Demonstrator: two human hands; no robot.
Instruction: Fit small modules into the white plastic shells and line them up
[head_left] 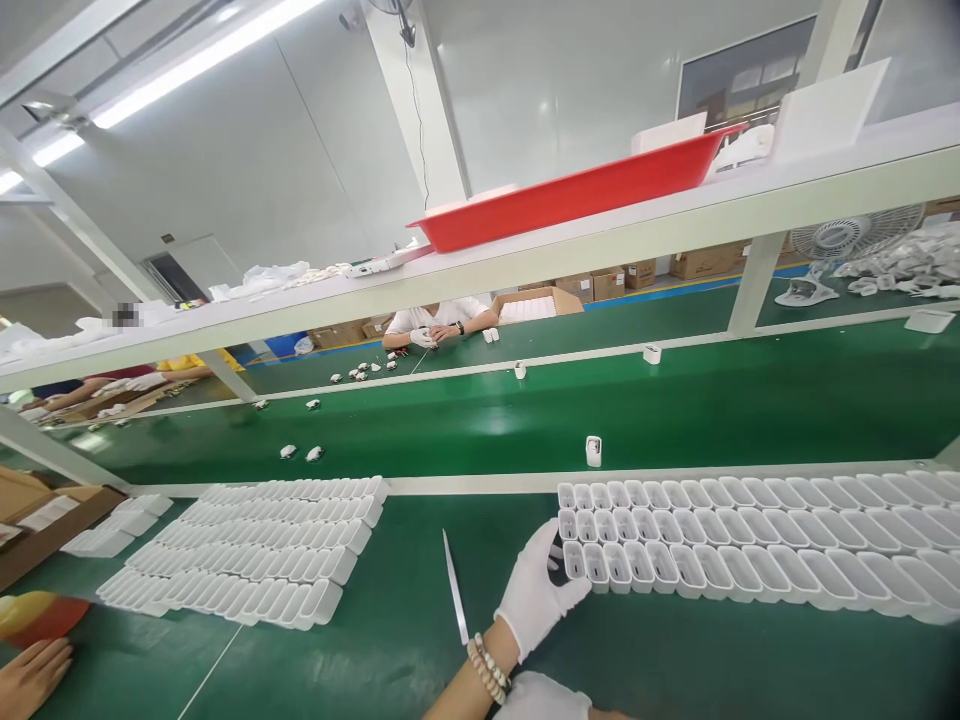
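Observation:
My left hand [534,592], in a white glove with a beaded bracelet at the wrist, is at the left end of the nearest row of white plastic cases [690,572]. Its thumb lies against the front of the end case, and its other fingers are curved beside it, with a gap between. My right hand [544,698], also in a white glove, is low at the bottom edge beneath the left wrist; its fingers cannot be made out. The open-topped cases stand in three long rows. Left of my hand lies a thin white strip [454,585] with a pointed end.
More white cases [300,600] stand in rows at left. Beyond a pale rail, a green belt [465,430] carries a single case [593,451] and small parts. A co-worker's hand [34,680] rests at far left; another person works opposite. A shelf holds a red tray [577,200].

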